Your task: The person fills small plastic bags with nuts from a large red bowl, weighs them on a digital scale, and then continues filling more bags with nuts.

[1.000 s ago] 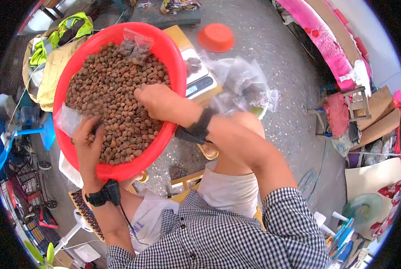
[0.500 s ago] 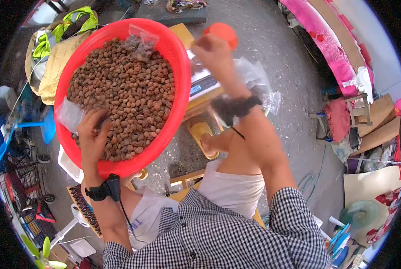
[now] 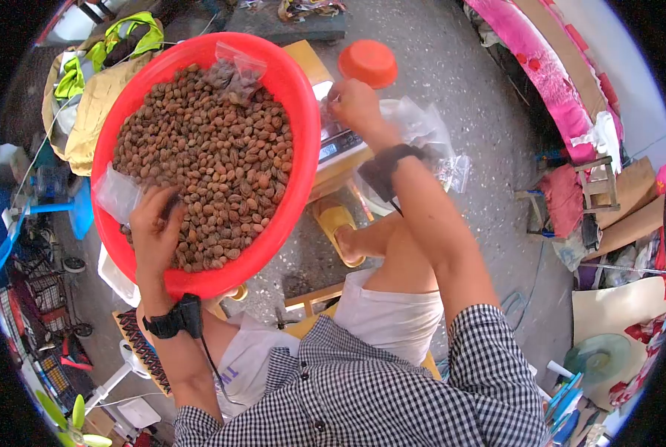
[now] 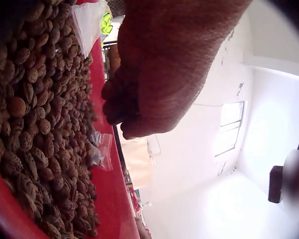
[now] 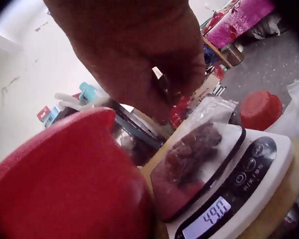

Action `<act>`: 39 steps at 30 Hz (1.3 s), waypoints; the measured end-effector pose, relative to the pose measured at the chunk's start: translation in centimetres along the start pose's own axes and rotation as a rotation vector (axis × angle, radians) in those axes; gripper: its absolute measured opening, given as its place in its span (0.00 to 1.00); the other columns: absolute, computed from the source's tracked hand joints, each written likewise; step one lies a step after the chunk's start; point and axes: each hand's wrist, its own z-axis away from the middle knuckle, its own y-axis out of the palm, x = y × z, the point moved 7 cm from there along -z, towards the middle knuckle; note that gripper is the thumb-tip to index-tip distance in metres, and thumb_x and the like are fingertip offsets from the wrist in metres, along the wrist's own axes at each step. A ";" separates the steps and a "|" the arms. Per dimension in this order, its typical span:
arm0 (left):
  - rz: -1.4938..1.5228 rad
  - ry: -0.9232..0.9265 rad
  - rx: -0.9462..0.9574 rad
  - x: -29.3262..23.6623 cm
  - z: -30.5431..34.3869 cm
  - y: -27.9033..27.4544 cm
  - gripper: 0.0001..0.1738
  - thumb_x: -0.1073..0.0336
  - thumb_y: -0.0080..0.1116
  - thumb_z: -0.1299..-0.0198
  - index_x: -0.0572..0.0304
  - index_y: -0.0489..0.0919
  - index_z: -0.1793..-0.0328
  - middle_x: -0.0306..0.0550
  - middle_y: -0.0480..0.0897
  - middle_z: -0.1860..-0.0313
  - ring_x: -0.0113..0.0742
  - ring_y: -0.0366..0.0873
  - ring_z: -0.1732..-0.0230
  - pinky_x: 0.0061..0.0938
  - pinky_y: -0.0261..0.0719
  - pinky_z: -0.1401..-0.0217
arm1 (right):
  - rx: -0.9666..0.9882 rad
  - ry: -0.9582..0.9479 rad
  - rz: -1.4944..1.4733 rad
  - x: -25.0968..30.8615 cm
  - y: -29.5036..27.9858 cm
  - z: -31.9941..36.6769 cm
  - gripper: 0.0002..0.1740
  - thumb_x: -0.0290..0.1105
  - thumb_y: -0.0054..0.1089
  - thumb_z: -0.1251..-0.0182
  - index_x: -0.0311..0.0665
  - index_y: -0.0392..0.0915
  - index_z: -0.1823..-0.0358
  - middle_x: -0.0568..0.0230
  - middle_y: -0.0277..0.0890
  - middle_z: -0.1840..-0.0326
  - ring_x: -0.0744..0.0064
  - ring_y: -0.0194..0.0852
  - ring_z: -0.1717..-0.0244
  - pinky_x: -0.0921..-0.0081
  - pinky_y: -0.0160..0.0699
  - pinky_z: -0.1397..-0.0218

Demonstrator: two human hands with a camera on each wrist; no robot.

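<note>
Brown, ridged nuts (image 3: 221, 164) fill a large red basin (image 3: 303, 97). My left hand (image 3: 154, 231) is over the basin's near left part, fingers curled, with a dark patch between thumb and fingers; whether that is a nut or shadow is unclear. My right hand (image 3: 359, 108) is beyond the basin's right side, above a white scale (image 5: 279, 149) with fingers bent down; their contents cannot be made out. On the scale lies a clear bag of dark nuts (image 5: 194, 149), and its display (image 5: 207, 219) is lit. Two more small bags lie in the basin, at left and top.
An orange-red bowl (image 3: 368, 63) and clear plastic bags (image 3: 418, 127) are on the right, around the scale. A tan sack with a yellow-green garment (image 3: 90, 112) stands left of the basin. A small stool (image 3: 560, 197) is farther right.
My right hand has gone from the nuts in the basin, past the bowl, to above the scale. My left hand has stayed over the near left part, fingers still curled.
</note>
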 end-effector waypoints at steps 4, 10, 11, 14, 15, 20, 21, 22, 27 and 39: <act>0.015 -0.001 -0.011 0.2 0.1 0.0 0.12 0.76 0.60 0.47 0.71 0.78 0.55 0.50 0.77 0.65 0.42 0.77 0.65 0.27 0.73 0.62 | -0.063 -0.084 0.044 0.3 0.2 0.3 0.12 0.36 0.61 0.48 0.38 0.85 0.67 0.49 0.82 0.68 0.50 0.81 0.63 0.59 0.78 0.58; 0.013 -0.003 0.007 -0.1 0.0 -0.3 0.13 0.76 0.59 0.47 0.70 0.78 0.54 0.51 0.77 0.64 0.43 0.78 0.62 0.28 0.73 0.59 | -0.117 -0.081 -0.057 -0.8 -2.1 -0.3 0.12 0.35 0.60 0.45 0.37 0.85 0.64 0.49 0.82 0.66 0.50 0.82 0.62 0.62 0.79 0.57; 0.006 -0.014 0.009 0.0 0.0 -0.2 0.13 0.77 0.59 0.47 0.70 0.78 0.54 0.51 0.77 0.64 0.44 0.78 0.62 0.28 0.73 0.58 | -0.168 -0.050 -0.048 -1.5 -2.8 -0.5 0.12 0.35 0.59 0.45 0.37 0.85 0.63 0.49 0.83 0.67 0.50 0.82 0.63 0.62 0.79 0.57; -0.009 0.040 -0.021 0.2 0.2 -0.1 0.13 0.77 0.59 0.48 0.70 0.78 0.54 0.50 0.77 0.63 0.44 0.77 0.61 0.28 0.73 0.57 | -0.312 0.047 -0.049 -3.7 -5.8 -1.1 0.12 0.34 0.57 0.44 0.39 0.85 0.63 0.49 0.82 0.66 0.49 0.82 0.63 0.61 0.80 0.56; -0.012 0.073 -0.039 0.1 0.3 -0.1 0.14 0.77 0.59 0.48 0.69 0.78 0.54 0.50 0.77 0.63 0.44 0.77 0.61 0.28 0.73 0.57 | -0.355 0.079 -0.068 -4.6 -6.9 -1.1 0.12 0.34 0.56 0.45 0.40 0.86 0.63 0.48 0.82 0.66 0.47 0.82 0.62 0.59 0.80 0.56; -0.002 0.024 0.001 0.1 0.3 -0.1 0.14 0.77 0.59 0.48 0.69 0.79 0.53 0.49 0.78 0.62 0.40 0.77 0.61 0.27 0.73 0.58 | -0.430 0.187 -0.049 -9.7 -9.5 -0.1 0.13 0.35 0.54 0.45 0.43 0.86 0.64 0.48 0.82 0.65 0.45 0.81 0.61 0.57 0.80 0.54; -0.006 0.004 0.011 0.2 0.2 -0.1 0.13 0.77 0.58 0.47 0.69 0.79 0.53 0.49 0.78 0.62 0.39 0.77 0.61 0.26 0.73 0.58 | -0.421 0.217 -0.019 -10.1 -9.8 0.0 0.13 0.35 0.54 0.45 0.43 0.86 0.64 0.48 0.82 0.65 0.45 0.81 0.61 0.57 0.80 0.54; 0.003 -0.005 0.019 0.3 0.2 0.0 0.13 0.77 0.58 0.47 0.69 0.79 0.54 0.49 0.78 0.63 0.39 0.78 0.62 0.26 0.73 0.59 | -0.411 0.246 0.011 -10.5 -9.8 0.2 0.13 0.35 0.54 0.45 0.44 0.86 0.64 0.48 0.82 0.64 0.46 0.81 0.61 0.57 0.80 0.54; -0.015 0.000 0.016 0.5 0.0 0.1 0.13 0.77 0.58 0.47 0.69 0.79 0.54 0.48 0.78 0.65 0.38 0.77 0.65 0.26 0.73 0.61 | -0.359 0.258 0.056 -9.7 -9.3 0.3 0.13 0.36 0.55 0.46 0.44 0.86 0.64 0.48 0.82 0.64 0.45 0.81 0.60 0.56 0.79 0.53; -0.026 0.017 0.022 -0.2 -0.1 0.0 0.14 0.78 0.58 0.47 0.69 0.79 0.53 0.50 0.77 0.64 0.40 0.78 0.63 0.27 0.74 0.59 | -0.227 0.045 0.057 -4.8 -5.3 -1.5 0.11 0.32 0.56 0.46 0.40 0.85 0.65 0.46 0.81 0.65 0.44 0.81 0.60 0.55 0.79 0.52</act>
